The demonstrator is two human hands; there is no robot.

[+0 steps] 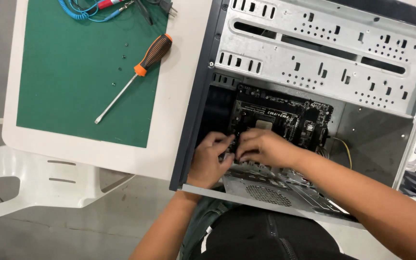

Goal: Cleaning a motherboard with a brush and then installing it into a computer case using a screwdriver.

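An open computer case (314,53) lies on its side on a white table. Inside it sits a black motherboard (285,118). My left hand (209,159) reaches in over the case's near edge, fingers curled at the board's near left corner. My right hand (263,147) rests beside it, fingertips pressing down on the same corner of the board. The two hands touch each other. What lies under the fingers is hidden.
A green mat (73,72) covers the table's left part, with an orange-and-black screwdriver (138,72) and a few small screws (121,55) on it. Blue coiled cable (73,9) and tools lie at the mat's far edge. A white plastic chair (34,178) stands at left.
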